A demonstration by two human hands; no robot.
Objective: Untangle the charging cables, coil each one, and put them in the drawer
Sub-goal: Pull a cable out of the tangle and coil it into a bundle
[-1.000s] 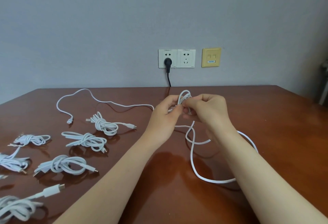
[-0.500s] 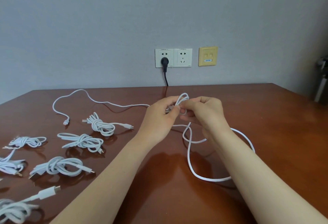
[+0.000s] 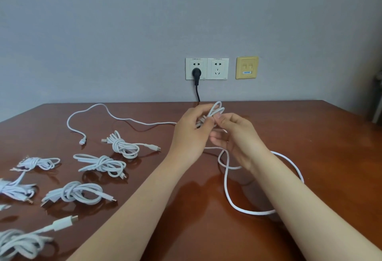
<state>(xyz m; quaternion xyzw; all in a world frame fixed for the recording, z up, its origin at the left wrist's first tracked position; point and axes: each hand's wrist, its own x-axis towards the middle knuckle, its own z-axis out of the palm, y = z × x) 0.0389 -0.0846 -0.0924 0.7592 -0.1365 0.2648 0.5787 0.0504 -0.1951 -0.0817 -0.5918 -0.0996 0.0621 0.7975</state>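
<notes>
Head view: just below the wall socket (image 3: 196, 62), the left hand (image 3: 190, 134) grips a few loops of the white charging cable (image 3: 217, 110). The right hand (image 3: 237, 140) touches them, but its grip is unclear. It is better to feed the slack smoothly, keeping the loops equal.

White cables (image 3: 118, 143) lie on a glossy reddish-brown worktop (image 3: 322, 157) below a plain grey-blue wall (image 3: 144, 33) with white sockets (image 3: 218, 68), a black plug (image 3: 196, 73) and a yellow plate (image 3: 247, 64) bearing a blue label (image 3: 246, 72).

Your head camera looks forward and down, close over your left hand (image 3: 190, 134) and right hand (image 3: 237, 143), toward the wall (image 3: 124, 33).
</notes>
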